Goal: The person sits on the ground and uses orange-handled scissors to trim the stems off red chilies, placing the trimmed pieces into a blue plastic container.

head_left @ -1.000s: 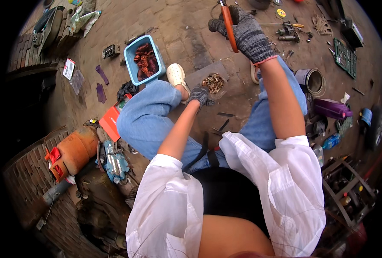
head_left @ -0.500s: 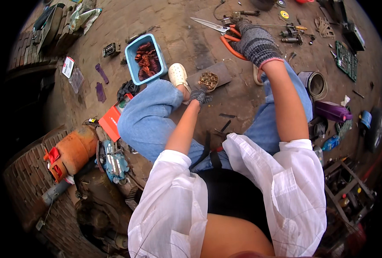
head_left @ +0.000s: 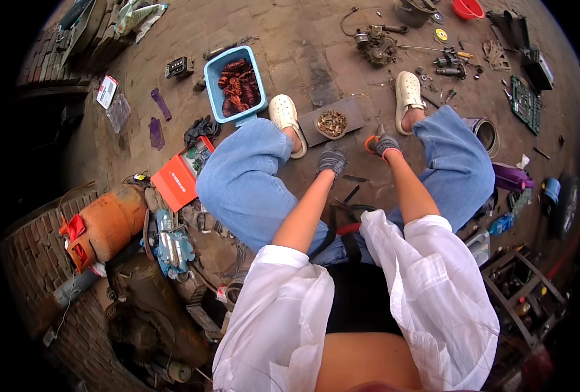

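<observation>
My right hand [head_left: 386, 144], in a grey knit glove, is closed around the orange handles of a pair of cutters [head_left: 371, 143]; the blades are hidden under the hand. It hovers low over the floor beside my right foot. My left hand [head_left: 331, 159], also gloved, rests with curled fingers just below a dark flat plate [head_left: 313, 128]. I see nothing in it. A tangle of copper wire [head_left: 332, 123] lies on that plate between my two white clogs. A blue tub [head_left: 215, 87] of reddish copper scraps stands to the left of my left foot.
Tools, a small motor [head_left: 373, 43] and a green circuit board [head_left: 521, 97] lie scattered on the far floor. An orange gas cylinder [head_left: 107, 222], a red booklet [head_left: 177, 181] and metal junk crowd my left. A metal can [head_left: 485, 133] and a purple bottle [head_left: 513, 176] sit at my right.
My right hand has come down from the far floor to between my feet, still gripping the cutters. My left hand has let go of the copper tangle and drawn back.
</observation>
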`<state>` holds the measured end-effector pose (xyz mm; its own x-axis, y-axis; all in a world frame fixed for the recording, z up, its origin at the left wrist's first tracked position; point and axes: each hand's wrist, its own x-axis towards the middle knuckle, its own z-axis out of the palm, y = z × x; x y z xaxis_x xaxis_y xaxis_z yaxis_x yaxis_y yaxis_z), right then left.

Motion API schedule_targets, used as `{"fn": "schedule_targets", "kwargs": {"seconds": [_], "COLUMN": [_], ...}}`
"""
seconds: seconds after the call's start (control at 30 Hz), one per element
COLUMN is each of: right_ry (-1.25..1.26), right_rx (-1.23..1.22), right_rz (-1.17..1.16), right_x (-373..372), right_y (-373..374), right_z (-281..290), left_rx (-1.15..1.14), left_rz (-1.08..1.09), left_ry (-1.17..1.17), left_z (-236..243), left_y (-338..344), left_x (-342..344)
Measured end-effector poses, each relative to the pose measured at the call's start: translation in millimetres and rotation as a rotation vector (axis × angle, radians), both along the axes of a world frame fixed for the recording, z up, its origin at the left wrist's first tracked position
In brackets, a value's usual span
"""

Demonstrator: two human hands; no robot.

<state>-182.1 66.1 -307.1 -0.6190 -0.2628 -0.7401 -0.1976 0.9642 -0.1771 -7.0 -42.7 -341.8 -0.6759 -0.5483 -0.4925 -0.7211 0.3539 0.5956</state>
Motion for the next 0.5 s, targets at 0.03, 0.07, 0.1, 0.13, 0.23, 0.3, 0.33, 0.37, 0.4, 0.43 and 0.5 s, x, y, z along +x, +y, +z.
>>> {"fn": "schedule_targets", "kwargs": {"seconds": [0.03, 0.07, 0.1, 0.13, 0.23, 0.3, 0.33, 0.37, 0.4, 0.43, 0.5], "right_ry": [0.002, -0.004, -0.002, -0.008, 0.047, 0.125, 0.140, 0.088, 0.035, -0.062, -0.140], "right_rx": [-0.007, -0.008, -0.010, -0.004, -0.167, -0.530, -0.808, -1.009, -1.208, -1.380, -1.541], "right_rz": [0.019, 0.101, 0.175, 0.312, 0.451, 0.468, 0.439, 0.445, 0.443, 0.472, 0.473], "right_x": [15.4, 15.9, 15.0, 2.2, -7.5, -19.0, -15.0, -10.5, -6.6, -2.1, -7.3], "right_y": [-6.8, -11.1, -11.9, -13.4, -50.0, -60.2, -68.8, -73.1, -72.2, -66.1, -53.1], "right_z": [13.4, 15.2, 20.7, 16.7, 111.5, 172.8, 228.6, 267.8, 300.6, 328.6, 348.4], "left_rx": [0.083, 0.039, -0.006, -0.052, 0.078, 0.137, 0.166, 0.127, 0.090, 0.052, 0.019], "left_rz": [0.059, 0.019, -0.028, -0.074, -0.056, -0.004, 0.032, 0.020, 0.005, -0.005, -0.037], "left_ry": [-0.054, -0.086, -0.111, -0.135, -0.148, -0.182, -0.197, -0.163, -0.128, -0.099, 0.176], "left_z": [5.1, 6.0, 7.1, 8.6, 33.0, 72.2, 82.9, 77.9, 67.0, 56.4, 45.4], "left_y": [2.2, 3.0, 4.7, 6.3, 5.8, 7.7, 8.3, 10.2, 13.7, 15.9, 28.6], "left_x": [-1.9, -1.8, -3.8, -6.5, -8.6, -18.5, -20.3, -17.4, -13.6, -7.5, -1.9]}}
